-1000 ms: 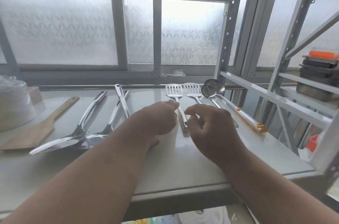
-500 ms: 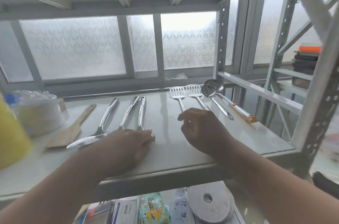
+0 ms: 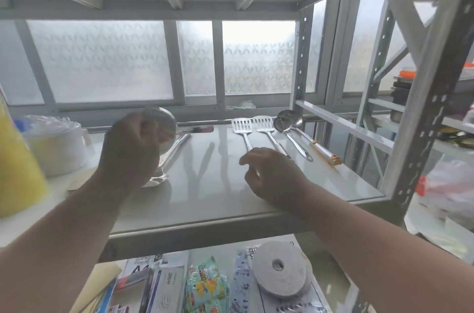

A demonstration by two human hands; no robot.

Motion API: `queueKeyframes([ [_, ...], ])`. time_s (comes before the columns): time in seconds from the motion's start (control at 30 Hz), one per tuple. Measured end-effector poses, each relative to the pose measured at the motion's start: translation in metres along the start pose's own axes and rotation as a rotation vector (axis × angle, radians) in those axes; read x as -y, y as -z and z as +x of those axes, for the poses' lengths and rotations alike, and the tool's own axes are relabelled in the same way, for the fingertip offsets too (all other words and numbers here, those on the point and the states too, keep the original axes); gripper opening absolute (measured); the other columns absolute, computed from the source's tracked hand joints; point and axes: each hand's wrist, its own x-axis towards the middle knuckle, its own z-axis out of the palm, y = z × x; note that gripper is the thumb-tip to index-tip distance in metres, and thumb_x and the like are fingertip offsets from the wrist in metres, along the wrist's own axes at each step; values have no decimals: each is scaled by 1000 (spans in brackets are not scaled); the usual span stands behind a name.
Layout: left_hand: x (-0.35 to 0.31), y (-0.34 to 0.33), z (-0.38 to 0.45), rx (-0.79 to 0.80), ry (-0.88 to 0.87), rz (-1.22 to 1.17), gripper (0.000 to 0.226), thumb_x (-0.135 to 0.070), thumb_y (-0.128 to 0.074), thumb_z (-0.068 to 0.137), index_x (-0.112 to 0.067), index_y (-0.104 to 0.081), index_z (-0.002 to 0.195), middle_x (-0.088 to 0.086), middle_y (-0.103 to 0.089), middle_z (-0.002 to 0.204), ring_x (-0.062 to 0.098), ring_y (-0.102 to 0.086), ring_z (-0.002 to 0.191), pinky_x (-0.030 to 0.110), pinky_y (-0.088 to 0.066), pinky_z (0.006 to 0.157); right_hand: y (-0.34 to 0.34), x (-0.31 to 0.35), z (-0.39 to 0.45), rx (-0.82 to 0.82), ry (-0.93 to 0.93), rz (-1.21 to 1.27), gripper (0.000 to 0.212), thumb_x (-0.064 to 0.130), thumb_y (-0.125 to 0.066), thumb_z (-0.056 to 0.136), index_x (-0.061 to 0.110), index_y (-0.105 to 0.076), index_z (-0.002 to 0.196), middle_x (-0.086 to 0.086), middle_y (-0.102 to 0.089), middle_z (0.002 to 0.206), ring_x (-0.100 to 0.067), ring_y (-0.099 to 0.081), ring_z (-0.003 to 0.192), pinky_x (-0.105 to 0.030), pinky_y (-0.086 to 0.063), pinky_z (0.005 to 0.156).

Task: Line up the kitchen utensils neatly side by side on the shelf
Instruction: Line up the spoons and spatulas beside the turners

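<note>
On the grey metal shelf [image 3: 218,192], my left hand [image 3: 130,151] is raised in a fist, shut on a steel utensil [image 3: 161,121] whose rounded shiny head is blurred above my knuckles. Another steel utensil [image 3: 172,153] lies slanted under that hand, head toward me. At the back right, two slotted spatulas [image 3: 242,126] [image 3: 263,123], a steel ladle [image 3: 281,123] and an orange-tipped ladle [image 3: 323,150] lie side by side. My right hand [image 3: 272,174] rests on the shelf over the spatula handles' near ends, fingers loosely curled and holding nothing.
A wooden spatula [image 3: 77,182] peeks out behind my left forearm. A plastic-wrapped white container [image 3: 56,144] and a yellow bottle [image 3: 18,164] stand at the left. A shelf upright [image 3: 420,133] rises at the right. Below are a paper roll [image 3: 279,271] and packets [image 3: 205,287].
My left hand has lifted one steel utensil off the shelf, up and back. The right hand stays by the spatula handles. The view has pulled back, showing the lower shelf.
</note>
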Motion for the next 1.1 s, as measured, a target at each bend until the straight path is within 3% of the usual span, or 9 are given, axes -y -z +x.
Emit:
queueKeyframes([
  [0.17, 6, 12, 16, -39, 370, -520, 22, -39, -66, 95, -22, -76, 85, -6, -72, 79, 17, -68, 77, 36, -61, 83, -3, -10, 4, -105, 51, -50, 45, 12, -59, 82, 16, -65, 126, 1, -66, 124, -22, -57, 114, -42, -54, 91],
  [0.23, 16, 16, 24, -8, 488, -739, 13, -33, -74, 88, -25, -83, 84, 6, -74, 92, 22, -72, 86, 56, -61, 94, -1, -17, 7, -182, 48, -125, 55, 17, -63, 82, 14, -56, 137, -4, -57, 140, -29, -52, 124, -46, -47, 104],
  [0.37, 28, 18, 30, 7, 609, -976, 9, -13, -76, 88, -6, -73, 84, 15, -68, 103, 34, -76, 94, 55, -65, 84, 4, -33, 11, -249, -156, -270, 75, 33, -69, 88, 23, -34, 154, -7, -35, 159, -33, -36, 142, -52, -34, 111],
  [0.47, 35, 15, 33, 15, 682, -1086, 14, -1, -74, 93, -3, -67, 82, 12, -58, 98, 25, -65, 87, 53, -67, 76, 5, -46, 12, -289, -123, -242, 44, 26, -66, 93, 22, -54, 135, -2, -58, 135, -33, -53, 124, -47, -38, 98],
  [0.6, 31, 15, 38, 59, 744, -1136, 12, -19, -73, 100, -6, -71, 100, 9, -76, 103, 20, -79, 85, 31, -65, 63, 9, -47, 6, -286, -6, -167, 23, 23, -62, 96, 16, -61, 118, -3, -64, 109, -31, -59, 101, -43, -49, 86],
  [0.73, 14, 19, 49, 282, 554, -1319, 50, -54, -59, 103, -11, -53, 127, 24, -76, 121, 32, -76, 116, 45, -58, 102, 16, -19, -5, -141, -89, -17, 10, 25, -56, 101, 20, -60, 109, 9, -63, 88, -22, -58, 80, -36, -44, 66],
  [0.87, -12, 2, 49, 522, 289, -1057, 38, -54, -77, 87, -43, -67, 122, -7, -59, 153, 7, -58, 139, 43, -38, 121, 19, 33, -12, 50, -268, 281, 25, 36, -46, 105, 25, -54, 84, 1, -63, 71, -18, -56, 62, -40, -46, 60],
  [1.0, -24, -41, 35, 646, 54, -590, 78, -25, -75, 89, -25, -42, 160, -6, -42, 167, 7, -40, 151, 34, -31, 125, 14, 74, -10, 147, -527, 728, 38, 38, -41, 108, 13, -64, 91, -5, -66, 63, -17, -52, 50, -30, -42, 49],
  [1.1, -23, -71, 21, 642, -77, -224, 66, -19, -67, 101, -28, -42, 162, -6, -50, 160, 12, -47, 146, 30, -35, 119, 10, 89, -3, 151, -808, 1102, 41, 35, -39, 109, 0, -58, 98, -5, -57, 56, -19, -45, 45, -21, -35, 39],
])
